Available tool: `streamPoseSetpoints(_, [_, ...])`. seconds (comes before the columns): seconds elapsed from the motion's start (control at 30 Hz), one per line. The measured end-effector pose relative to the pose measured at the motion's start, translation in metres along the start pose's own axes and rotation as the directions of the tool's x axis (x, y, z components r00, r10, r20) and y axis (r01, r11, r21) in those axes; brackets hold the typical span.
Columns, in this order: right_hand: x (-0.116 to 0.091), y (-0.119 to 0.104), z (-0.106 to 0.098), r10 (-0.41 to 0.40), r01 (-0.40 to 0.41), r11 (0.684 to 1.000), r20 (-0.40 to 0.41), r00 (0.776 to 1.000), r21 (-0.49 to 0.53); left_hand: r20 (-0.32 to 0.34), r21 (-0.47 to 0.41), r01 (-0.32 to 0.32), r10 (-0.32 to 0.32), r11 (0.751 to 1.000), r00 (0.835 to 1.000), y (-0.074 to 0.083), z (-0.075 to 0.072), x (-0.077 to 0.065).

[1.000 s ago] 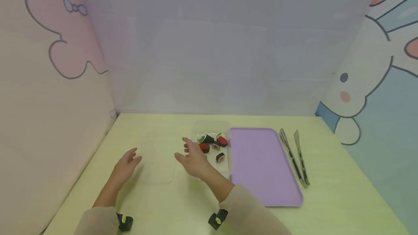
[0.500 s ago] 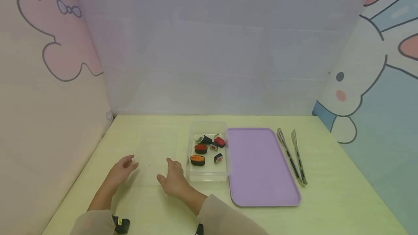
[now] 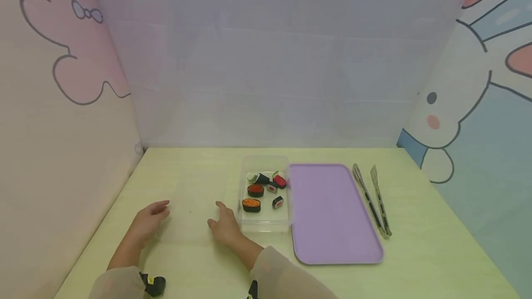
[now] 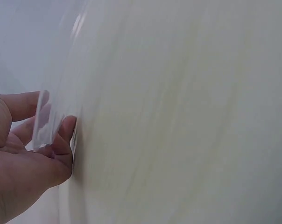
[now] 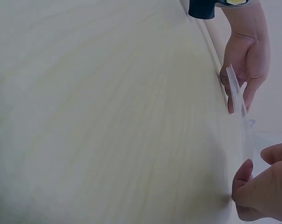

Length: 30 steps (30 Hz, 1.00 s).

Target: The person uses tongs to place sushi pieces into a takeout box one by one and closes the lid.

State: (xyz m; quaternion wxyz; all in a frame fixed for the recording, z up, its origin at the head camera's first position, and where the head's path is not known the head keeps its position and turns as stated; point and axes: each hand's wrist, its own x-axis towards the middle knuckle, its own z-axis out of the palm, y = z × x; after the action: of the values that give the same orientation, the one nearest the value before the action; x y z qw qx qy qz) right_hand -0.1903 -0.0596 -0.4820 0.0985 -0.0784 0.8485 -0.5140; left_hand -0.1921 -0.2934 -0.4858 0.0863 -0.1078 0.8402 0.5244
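A clear flat plastic lid (image 3: 193, 220) with a short rim spans the gap between my two hands, barely visible over the pale table. My left hand (image 3: 148, 219) grips its left side; in the left wrist view the lid's edge (image 4: 43, 123) sits between the thumb and fingers of this hand (image 4: 33, 149). On the opposite side my right hand (image 3: 226, 227) pinches the lid; the right wrist view has the lid (image 5: 235, 91) running between both hands. Just right of that hand stands a clear box (image 3: 266, 226) holding several sushi pieces (image 3: 251, 205).
A purple tray (image 3: 334, 216) lies against the box's right side. Beyond it are metal tongs (image 3: 376, 206), spread in a V. Printed cloth walls (image 3: 266, 82) enclose the pale yellow table (image 3: 432, 243) at the back and sides.
My right hand has moved left from over the box to the lid's right side. The left hand has shifted slightly left and down. The lid has come up off the table, nearer me.
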Motion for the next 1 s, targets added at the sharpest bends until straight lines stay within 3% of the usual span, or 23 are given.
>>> streamPoseSetpoints(0.13, [0.0,0.0,0.0,-0.022,0.022,0.999,0.001,1.0,0.028,0.028,-0.113,0.022,-0.019,0.993,0.999,-0.006,-0.006,0.002])
streamPoseSetpoints(0.27, [-0.002,-0.009,0.0,0.011,-0.013,0.997,0.036,0.999,0.072,0.058,-0.191,0.037,-0.027,0.981,0.998,-0.012,-0.014,0.0])
streamPoseSetpoints(0.37, [-0.007,-0.021,-0.003,0.019,-0.025,0.996,0.06,0.998,0.091,0.049,-0.211,0.008,0.002,0.977,0.999,-0.015,-0.022,-0.004])
streamPoseSetpoints(0.5, [-0.012,-0.036,-0.012,-0.025,0.018,0.994,0.07,0.997,0.104,0.048,-0.287,-0.079,0.097,0.955,0.994,-0.014,-0.031,-0.009])
streamPoseSetpoints(0.67, [-0.012,-0.048,-0.03,-0.063,0.058,0.995,0.071,0.995,0.075,0.047,-0.387,-0.182,0.217,0.904,0.975,-0.002,-0.031,-0.016])
streamPoseSetpoints(0.8, [-0.012,-0.052,-0.053,-0.08,0.075,0.994,0.072,0.994,0.077,0.021,-0.427,-0.253,0.289,0.868,0.957,0.015,-0.022,-0.018])
streamPoseSetpoints(1.0, [-0.009,-0.048,-0.093,-0.087,0.082,0.993,0.059,0.994,0.084,-0.004,-0.397,-0.289,0.313,0.871,0.95,0.046,0.0,-0.015])
